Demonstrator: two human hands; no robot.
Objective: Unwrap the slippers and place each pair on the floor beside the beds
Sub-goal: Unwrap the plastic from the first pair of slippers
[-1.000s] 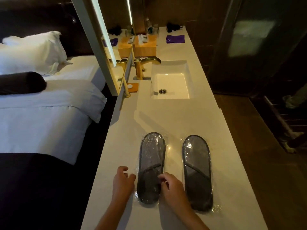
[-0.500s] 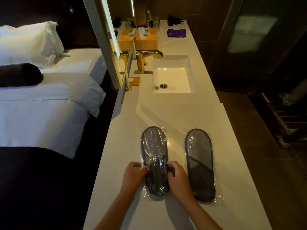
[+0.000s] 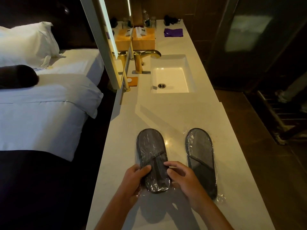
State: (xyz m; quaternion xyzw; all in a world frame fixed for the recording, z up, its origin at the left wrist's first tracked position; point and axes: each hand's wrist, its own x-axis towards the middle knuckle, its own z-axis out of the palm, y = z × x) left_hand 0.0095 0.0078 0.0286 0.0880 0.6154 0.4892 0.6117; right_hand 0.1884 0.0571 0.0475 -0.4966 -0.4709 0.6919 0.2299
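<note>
Two grey slipper packs in clear plastic wrap sit on the pale counter [image 3: 166, 113]. The left slipper pack [image 3: 152, 151] is held at its near end by both hands: my left hand [image 3: 135, 180] grips its left edge, my right hand [image 3: 182, 180] grips its right edge, thumbs on top of the wrap. Its near end is raised a little off the counter. The right slipper pack [image 3: 200, 156] lies flat and untouched just right of my right hand.
A white sink [image 3: 171, 80] with a brass tap [image 3: 146, 58] lies farther along the counter, then a wooden box [image 3: 142, 39] and a purple cloth [image 3: 173, 32]. A framed mirror [image 3: 106, 39] stands at the left. A white bed [image 3: 41, 97] lies left, dark floor [image 3: 257, 163] right.
Both hands closed from beside the left slipper pack onto its near end and lifted that end slightly. The view shifted a little; the right pack stayed put.
</note>
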